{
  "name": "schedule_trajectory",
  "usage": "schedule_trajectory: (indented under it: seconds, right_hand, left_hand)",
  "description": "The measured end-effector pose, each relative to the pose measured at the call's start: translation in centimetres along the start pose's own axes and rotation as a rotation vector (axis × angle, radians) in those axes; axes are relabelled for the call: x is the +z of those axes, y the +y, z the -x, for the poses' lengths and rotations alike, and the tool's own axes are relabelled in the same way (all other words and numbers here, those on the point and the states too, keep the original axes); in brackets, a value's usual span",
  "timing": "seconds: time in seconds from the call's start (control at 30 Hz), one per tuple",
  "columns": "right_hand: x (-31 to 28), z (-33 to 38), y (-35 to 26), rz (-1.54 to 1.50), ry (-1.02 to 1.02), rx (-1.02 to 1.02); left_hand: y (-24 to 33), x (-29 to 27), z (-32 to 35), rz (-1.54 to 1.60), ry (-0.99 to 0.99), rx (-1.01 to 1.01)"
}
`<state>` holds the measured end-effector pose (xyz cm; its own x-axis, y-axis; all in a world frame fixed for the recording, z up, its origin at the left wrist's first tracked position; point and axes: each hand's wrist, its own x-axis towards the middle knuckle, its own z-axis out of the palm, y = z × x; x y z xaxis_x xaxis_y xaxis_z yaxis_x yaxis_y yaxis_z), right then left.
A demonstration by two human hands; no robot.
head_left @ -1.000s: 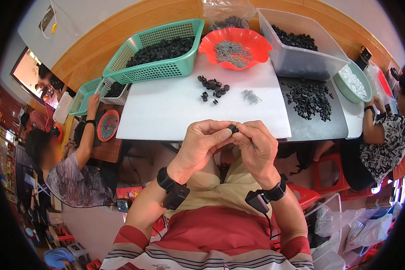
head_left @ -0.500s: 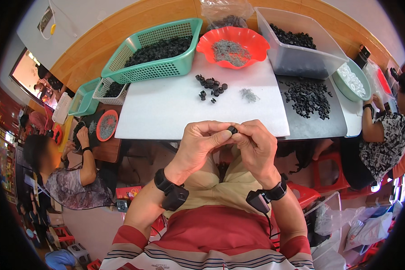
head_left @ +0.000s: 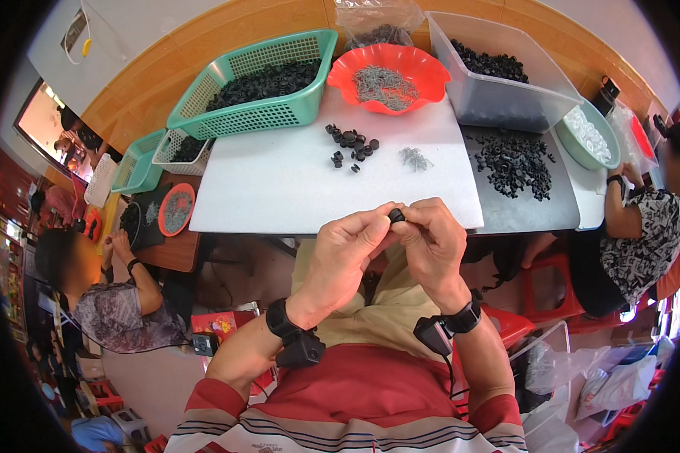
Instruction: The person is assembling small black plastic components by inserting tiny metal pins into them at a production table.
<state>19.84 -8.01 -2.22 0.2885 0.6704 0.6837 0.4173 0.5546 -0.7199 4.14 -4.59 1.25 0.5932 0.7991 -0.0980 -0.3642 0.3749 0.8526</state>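
Between the fingertips of my left hand [head_left: 349, 245] and my right hand [head_left: 433, 235] is a small round black plastic part [head_left: 396, 216]. Both hands pinch it just off the front edge of the white board [head_left: 279, 181]. Farther back on the board lies a loose cluster of black round parts [head_left: 350, 142]. To the right of that cluster sits a little pile of thin grey metal pieces [head_left: 415, 158], too small to make out exactly. My fingers cover part of the piece I hold.
Behind the board stand a green basket [head_left: 268, 115] of black parts, a red scalloped bowl [head_left: 340, 75] of grey pieces and a clear bin [head_left: 506, 106]. Black parts [head_left: 514, 166] cover a dark mat at right. Co-workers sit left [head_left: 128, 309] and right [head_left: 638, 234].
My left wrist has shifted slightly right and turned. More of the black part shows between my fingertips. The person at left has brought both hands together, away from the parts.
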Motion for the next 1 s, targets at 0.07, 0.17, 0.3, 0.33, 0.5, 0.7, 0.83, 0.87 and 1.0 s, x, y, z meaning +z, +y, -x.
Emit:
schedule_trajectory:
  seconds: [0.07, 0.17, 0.3, 0.33, 0.5, 0.7, 0.83, 0.87, 1.0]
  right_hand:
    - [0.1, 0.1, 0.3, 0.004, 0.002, -0.022]
    - [0.3, 0.3, 0.7, -0.002, 0.01, -0.026]
    - [0.1, 0.3, 0.6, 0.049, -0.042, -0.012]
    - [0.1, 0.2, 0.6, 0.073, -0.07, -0.006]
    - [-0.1, -0.6, -0.6, 0.126, -0.187, 0.008]
    - [-0.1, -0.8, -0.9, 0.251, -0.256, -0.026]
    - [-0.2, -0.8, -1.0, 0.363, -0.28, -0.113]
    - [-0.1, -0.8, -1.0, 0.362, -0.282, -0.113]
    - [-0.3, -0.7, -0.9, 0.362, -0.296, -0.145]
  left_hand:
    - [-0.3, 0.3, 0.1, -0.029, 0.023, 0.001]
    - [-0.8, 0.4, 0.0, -0.058, 0.041, 0.017]
    - [-0.9, -0.4, -0.3, -0.053, 0.035, -0.004]
    - [-0.8, -0.6, -0.4, -0.052, 0.034, -0.003]
    - [-1.1, -1.6, -0.7, 0.015, 0.058, 0.026]
    - [-0.6, -1.3, -0.6, 0.003, 0.115, 0.07]
    - [-0.3, -1.8, -0.4, -0.036, 0.079, 0.032]
    - [-0.2, -1.8, -0.4, -0.067, 0.081, 0.038]
    - [0.5, -1.7, -0.3, -0.096, 0.052, 0.006]
